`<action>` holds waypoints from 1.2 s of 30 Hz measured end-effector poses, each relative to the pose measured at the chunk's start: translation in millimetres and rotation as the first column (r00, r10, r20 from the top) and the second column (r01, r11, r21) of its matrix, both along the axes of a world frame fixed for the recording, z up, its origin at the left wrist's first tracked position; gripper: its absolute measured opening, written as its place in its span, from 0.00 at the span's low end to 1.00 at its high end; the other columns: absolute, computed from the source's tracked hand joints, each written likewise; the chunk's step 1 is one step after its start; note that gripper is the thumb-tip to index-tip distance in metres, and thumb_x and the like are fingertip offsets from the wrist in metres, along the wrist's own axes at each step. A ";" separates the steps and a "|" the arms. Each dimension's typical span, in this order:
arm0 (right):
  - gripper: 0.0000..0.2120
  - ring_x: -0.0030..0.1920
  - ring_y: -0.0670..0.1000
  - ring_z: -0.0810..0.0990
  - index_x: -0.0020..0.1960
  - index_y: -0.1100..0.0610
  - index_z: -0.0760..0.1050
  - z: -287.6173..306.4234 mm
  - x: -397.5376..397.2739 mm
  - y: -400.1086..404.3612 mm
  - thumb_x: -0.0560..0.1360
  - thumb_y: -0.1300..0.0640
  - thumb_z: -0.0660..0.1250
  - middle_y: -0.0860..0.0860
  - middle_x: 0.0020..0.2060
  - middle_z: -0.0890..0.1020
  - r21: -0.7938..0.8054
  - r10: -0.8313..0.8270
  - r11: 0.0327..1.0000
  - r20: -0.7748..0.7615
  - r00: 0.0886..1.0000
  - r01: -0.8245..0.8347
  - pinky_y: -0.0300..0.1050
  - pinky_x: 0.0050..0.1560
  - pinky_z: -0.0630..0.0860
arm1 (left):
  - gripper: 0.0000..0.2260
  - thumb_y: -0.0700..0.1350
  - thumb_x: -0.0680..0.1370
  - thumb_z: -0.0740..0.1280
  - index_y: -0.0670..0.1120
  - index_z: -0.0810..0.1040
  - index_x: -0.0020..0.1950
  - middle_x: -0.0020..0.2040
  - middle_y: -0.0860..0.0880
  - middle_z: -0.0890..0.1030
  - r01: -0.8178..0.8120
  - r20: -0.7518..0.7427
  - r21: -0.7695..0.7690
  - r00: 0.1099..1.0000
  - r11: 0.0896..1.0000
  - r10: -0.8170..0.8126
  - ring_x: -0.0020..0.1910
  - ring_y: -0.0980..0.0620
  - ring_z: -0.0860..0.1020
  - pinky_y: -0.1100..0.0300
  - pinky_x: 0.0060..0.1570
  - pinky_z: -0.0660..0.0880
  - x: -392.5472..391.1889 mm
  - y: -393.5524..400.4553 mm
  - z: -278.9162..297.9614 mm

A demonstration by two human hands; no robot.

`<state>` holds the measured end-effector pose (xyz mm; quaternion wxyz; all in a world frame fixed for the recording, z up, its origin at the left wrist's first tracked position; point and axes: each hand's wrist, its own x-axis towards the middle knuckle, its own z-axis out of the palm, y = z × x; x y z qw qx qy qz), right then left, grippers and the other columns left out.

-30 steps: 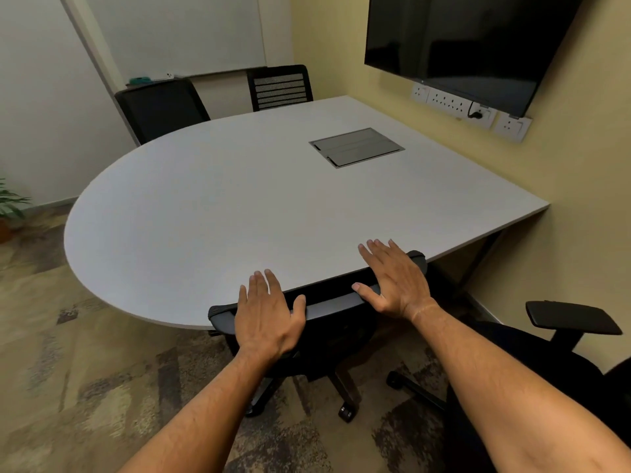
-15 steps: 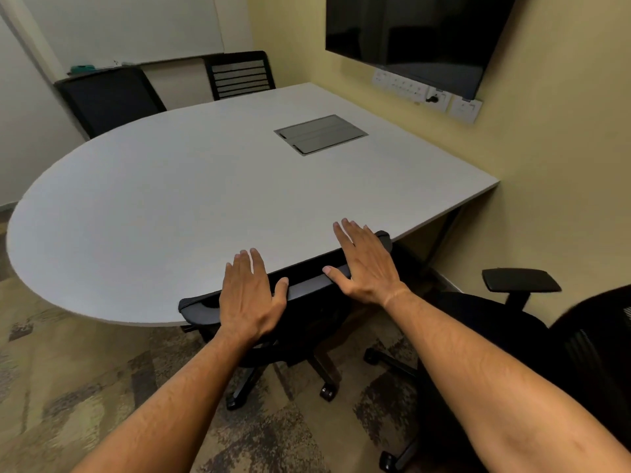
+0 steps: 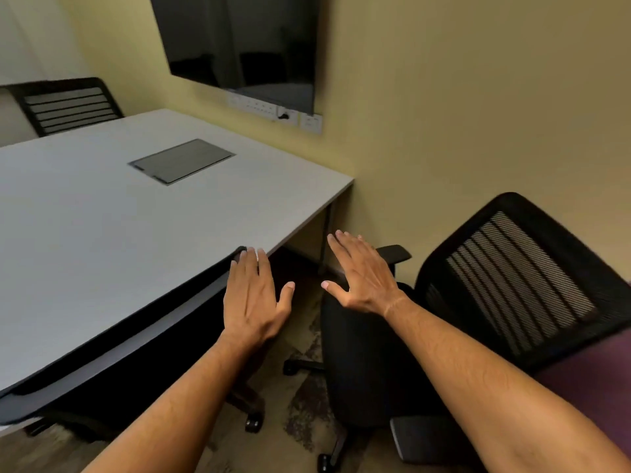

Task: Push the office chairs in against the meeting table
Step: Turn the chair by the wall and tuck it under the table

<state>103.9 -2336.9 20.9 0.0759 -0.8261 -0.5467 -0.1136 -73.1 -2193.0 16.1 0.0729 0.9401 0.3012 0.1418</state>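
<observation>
Two office chairs are seen at the near edge of the meeting table (image 3: 102, 227). One chair (image 3: 112, 367) is tucked in, its dark top rail pressed along the table edge, with a castor showing below on the carpet (image 3: 300, 397). The left hand (image 3: 254, 298) is held flat and open over the right end of that rail, fingers spread and nothing gripped; whether the fingertips touch the rail cannot be told. Just to the right of it, the right hand (image 3: 363, 279) is also spread wide and empty, hovering above the seat of the second chair (image 3: 512, 281). That chair is set apart from the table, turned at an angle, its slatted mesh back to the right of the right hand and one armrest just beyond its fingertips. Beyond both hands, a grey cable hatch (image 3: 182, 161) is set flush in the tabletop. Farther off, a third chair (image 3: 68, 105) is seen at the table's far side, and a dark screen (image 3: 239, 46) is mounted on the yellow wall (image 3: 478, 97), above a row of sockets (image 3: 273, 110).
</observation>
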 end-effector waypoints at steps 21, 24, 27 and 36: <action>0.41 0.78 0.58 0.51 0.79 0.60 0.46 -17.8 229.0 -263.9 0.76 0.40 0.58 0.62 0.78 0.53 -0.086 -0.511 0.855 0.020 0.859 0.511 0.54 0.78 0.47 | 0.37 0.64 0.80 0.47 0.40 0.46 0.80 0.80 0.38 0.52 0.294 -0.077 -0.020 0.953 0.956 -0.294 0.79 0.43 0.50 0.48 0.78 0.47 261.6 -197.9 -11.4; 0.41 0.78 0.60 0.52 0.79 0.60 0.45 -16.6 257.6 -286.7 0.76 0.42 0.57 0.63 0.78 0.53 -0.121 -0.627 0.768 0.058 0.777 0.629 0.56 0.77 0.50 | 0.37 0.64 0.80 0.48 0.41 0.46 0.80 0.80 0.38 0.52 0.334 -0.086 -0.024 0.938 0.942 -0.335 0.79 0.43 0.50 0.48 0.78 0.47 290.9 -200.4 -13.7; 0.41 0.77 0.61 0.54 0.79 0.61 0.46 -17.0 279.5 -308.6 0.76 0.43 0.58 0.65 0.77 0.54 -0.153 -0.729 0.663 0.087 0.679 0.733 0.58 0.76 0.53 | 0.37 0.63 0.80 0.49 0.40 0.46 0.80 0.80 0.38 0.52 0.399 -0.097 -0.050 0.911 0.916 -0.402 0.79 0.43 0.50 0.48 0.78 0.47 323.5 -203.8 -18.7; 0.41 0.52 0.61 0.77 0.78 0.59 0.47 -32.9 305.0 -343.4 0.77 0.34 0.54 0.64 0.60 0.73 -0.186 -0.898 0.425 0.040 0.439 0.886 0.51 0.40 0.73 | 0.36 0.62 0.81 0.49 0.39 0.48 0.79 0.79 0.36 0.54 0.565 -0.121 -0.064 0.814 0.823 -0.569 0.78 0.40 0.53 0.47 0.77 0.50 413.7 -217.3 -31.4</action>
